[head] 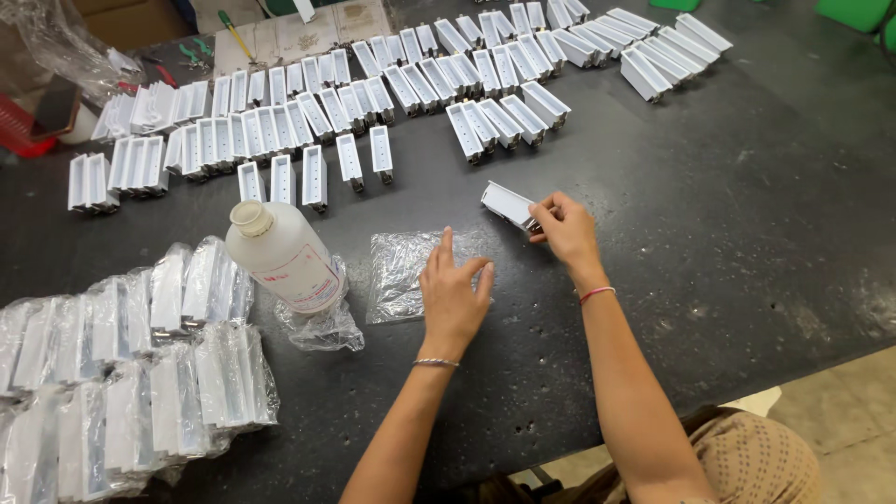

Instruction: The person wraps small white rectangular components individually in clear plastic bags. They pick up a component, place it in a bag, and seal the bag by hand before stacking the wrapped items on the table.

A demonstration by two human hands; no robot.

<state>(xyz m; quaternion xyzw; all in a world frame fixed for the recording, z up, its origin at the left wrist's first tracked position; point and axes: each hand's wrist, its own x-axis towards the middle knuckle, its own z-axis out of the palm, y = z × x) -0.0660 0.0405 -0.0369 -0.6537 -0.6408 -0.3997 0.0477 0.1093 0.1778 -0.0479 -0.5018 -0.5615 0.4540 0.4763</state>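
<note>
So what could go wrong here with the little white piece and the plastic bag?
The right hand pinches the white piece only at one end, so it might slip onto the table. The left hand rests lightly on the clear bag, which looks slippery and may slide. The bottle stands close by and could get knocked over.

A white channel-shaped plastic piece [509, 204] lies tilted beside a flat clear bag [406, 273].
</note>
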